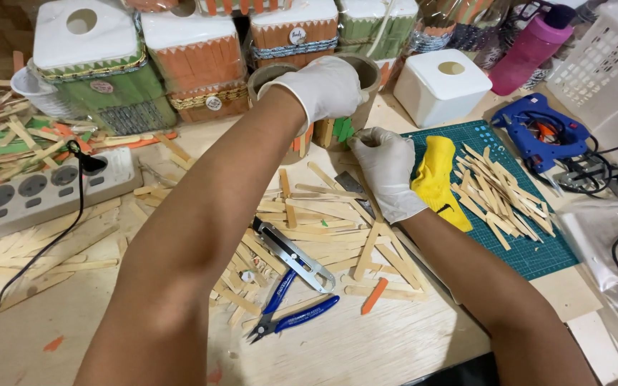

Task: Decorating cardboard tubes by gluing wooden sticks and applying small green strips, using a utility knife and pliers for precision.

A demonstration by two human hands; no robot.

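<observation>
Both my hands wear white gloves. My left hand (327,86) rests on top of a brown cardboard cylinder (366,75) that stands at the back of the table, fingers curled over its rim. Orange and green sticks line the cylinder's lower side (334,131). My right hand (388,170) reaches up to the cylinder's base, fingertips pinched by those sticks; whether it holds a stick is hidden. A second cylinder (270,73) stands just left, behind my left wrist.
Loose wooden sticks (323,229) cover the table, with blue-handled cutters (291,314) and a metal blade tool (291,254) among them. A green cutting mat (531,250) holds sticks, a yellow cloth (438,179) and a blue glue gun (538,129). Decorated boxes (194,61) line the back; a power strip (37,189) lies left.
</observation>
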